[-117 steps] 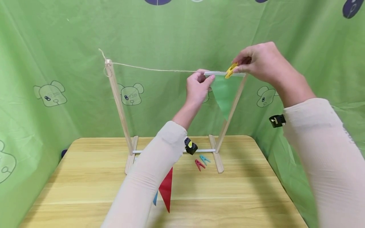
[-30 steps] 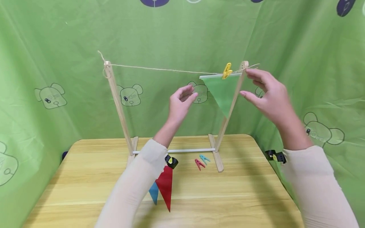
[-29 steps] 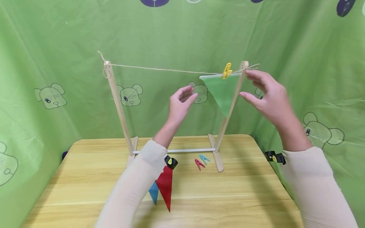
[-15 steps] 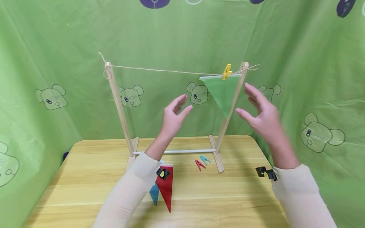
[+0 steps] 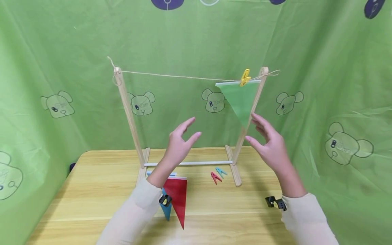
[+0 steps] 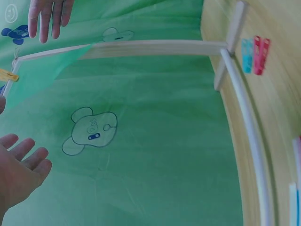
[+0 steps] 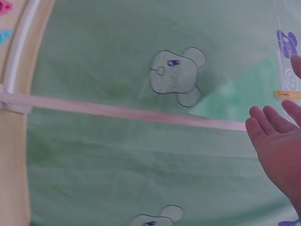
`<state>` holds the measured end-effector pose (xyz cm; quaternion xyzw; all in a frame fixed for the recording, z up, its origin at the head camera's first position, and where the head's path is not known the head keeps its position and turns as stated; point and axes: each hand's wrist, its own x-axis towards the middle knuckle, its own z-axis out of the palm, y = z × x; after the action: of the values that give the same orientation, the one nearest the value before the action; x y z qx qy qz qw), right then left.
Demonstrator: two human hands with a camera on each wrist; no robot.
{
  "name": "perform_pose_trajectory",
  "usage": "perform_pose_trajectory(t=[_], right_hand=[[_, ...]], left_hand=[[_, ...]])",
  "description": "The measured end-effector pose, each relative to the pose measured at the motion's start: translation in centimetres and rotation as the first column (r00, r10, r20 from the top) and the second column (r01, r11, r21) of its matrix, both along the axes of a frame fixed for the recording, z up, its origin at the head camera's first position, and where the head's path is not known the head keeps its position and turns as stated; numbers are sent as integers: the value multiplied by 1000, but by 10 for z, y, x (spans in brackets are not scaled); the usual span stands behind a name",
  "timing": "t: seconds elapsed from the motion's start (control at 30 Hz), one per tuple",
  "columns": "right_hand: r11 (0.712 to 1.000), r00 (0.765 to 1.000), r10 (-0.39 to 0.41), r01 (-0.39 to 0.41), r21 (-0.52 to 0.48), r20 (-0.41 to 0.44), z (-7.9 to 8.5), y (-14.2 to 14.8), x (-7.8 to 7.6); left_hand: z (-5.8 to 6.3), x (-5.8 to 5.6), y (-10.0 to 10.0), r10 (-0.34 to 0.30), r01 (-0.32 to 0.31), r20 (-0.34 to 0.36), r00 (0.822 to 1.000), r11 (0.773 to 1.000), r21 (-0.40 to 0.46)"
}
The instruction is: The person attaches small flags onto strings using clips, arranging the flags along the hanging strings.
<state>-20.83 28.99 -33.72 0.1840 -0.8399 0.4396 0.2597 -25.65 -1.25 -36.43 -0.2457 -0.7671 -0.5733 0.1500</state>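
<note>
Head view: I see left hand [image 5: 180, 144] and right hand [image 5: 271, 148] empty, thumbs spread from fingers, the red flag [image 5: 179, 192] lying lower, before the wooden stand [image 5: 129, 117], long tip pointing away from it, left hand nearer.

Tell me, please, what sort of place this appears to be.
Probably a curtained-off filming booth: patterned green cloth hangs behind and beside a wood-grained table, and black wrist devices look like cameras.

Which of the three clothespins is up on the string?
The yellow clothespin, clipping the green flag to the string; the red clothespin and the blue clothespin lie on the table.
</note>
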Motion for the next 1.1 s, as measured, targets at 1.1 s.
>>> perform_pose_trajectory(t=[1.1], right_hand=[[1000, 952, -19, 17, 8, 305, -152, -25, -15]], left_hand=[[-99, 21, -61, 62, -78, -54, 997, 913, -401]])
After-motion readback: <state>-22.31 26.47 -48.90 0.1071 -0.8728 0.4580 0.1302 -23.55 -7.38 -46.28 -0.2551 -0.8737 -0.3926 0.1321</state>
